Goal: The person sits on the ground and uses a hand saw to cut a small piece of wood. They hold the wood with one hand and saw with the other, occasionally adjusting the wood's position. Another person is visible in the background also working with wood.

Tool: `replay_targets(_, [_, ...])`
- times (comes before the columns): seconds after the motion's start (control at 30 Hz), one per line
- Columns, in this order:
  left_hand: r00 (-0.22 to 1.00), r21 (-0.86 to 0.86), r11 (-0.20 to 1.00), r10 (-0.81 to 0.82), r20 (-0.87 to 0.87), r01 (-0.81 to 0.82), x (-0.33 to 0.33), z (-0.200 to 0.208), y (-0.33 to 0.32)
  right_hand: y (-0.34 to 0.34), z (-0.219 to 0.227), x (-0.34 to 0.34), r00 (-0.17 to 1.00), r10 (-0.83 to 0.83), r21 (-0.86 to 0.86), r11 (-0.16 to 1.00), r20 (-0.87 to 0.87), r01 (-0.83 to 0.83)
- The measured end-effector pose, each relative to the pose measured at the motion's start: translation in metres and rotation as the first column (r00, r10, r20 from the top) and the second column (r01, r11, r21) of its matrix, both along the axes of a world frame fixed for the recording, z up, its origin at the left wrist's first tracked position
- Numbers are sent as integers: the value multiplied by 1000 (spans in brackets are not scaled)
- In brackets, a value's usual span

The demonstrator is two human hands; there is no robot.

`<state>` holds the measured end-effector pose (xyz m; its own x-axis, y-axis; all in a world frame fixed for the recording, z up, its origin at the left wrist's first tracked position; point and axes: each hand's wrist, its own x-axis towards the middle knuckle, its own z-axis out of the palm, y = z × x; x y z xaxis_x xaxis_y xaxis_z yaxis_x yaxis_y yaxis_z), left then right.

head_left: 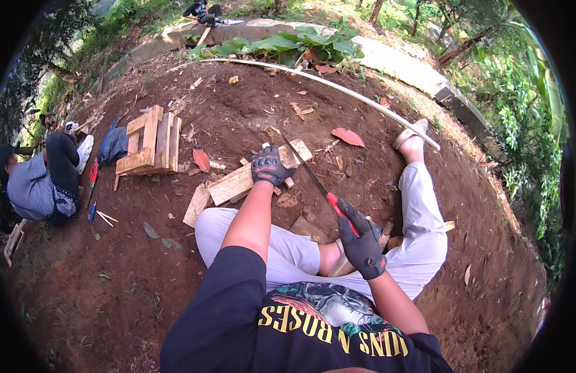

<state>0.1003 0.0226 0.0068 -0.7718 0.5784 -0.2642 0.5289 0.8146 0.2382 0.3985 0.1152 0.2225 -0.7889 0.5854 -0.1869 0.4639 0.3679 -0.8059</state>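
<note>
My left hand (270, 166), in a black and grey glove with red marks, presses down on a pale wooden plank (232, 185), its fingers bent over the far edge. The plank lies slantwise on smaller wood pieces on the soil. In a matching glove, my right hand (364, 242) is wrapped round the red handle of a hand saw (314, 179). The saw's long dark blade slopes away up and left, crossing the plank near its right end. From this view I cannot tell whether the teeth are in the wood.
A small wooden stool-like frame (152, 142) stands to the left. Beyond it a person (42, 180) sits near a red-bladed saw (93, 176). A long pale pole (338, 90) curves across the far ground. Wood scraps and red leaves (348, 137) lie around. Another person sits far off.
</note>
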Motion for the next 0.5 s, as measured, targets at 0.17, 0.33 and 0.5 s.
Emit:
replay_targets(0.17, [992,-187,982,31,123,-8,-5,22,12,3,-5,16,999,29,20,999,-24,-29])
replay_targets(0.33, [997,-178,983,-32,68,43,-4,14,10,2,5,25,998,34,1,999,47,-34])
replay_targets(0.5, [998,-99,993,-61,23,63,1,27,8,9,-7,14,999,-34,-13,999,-21,34])
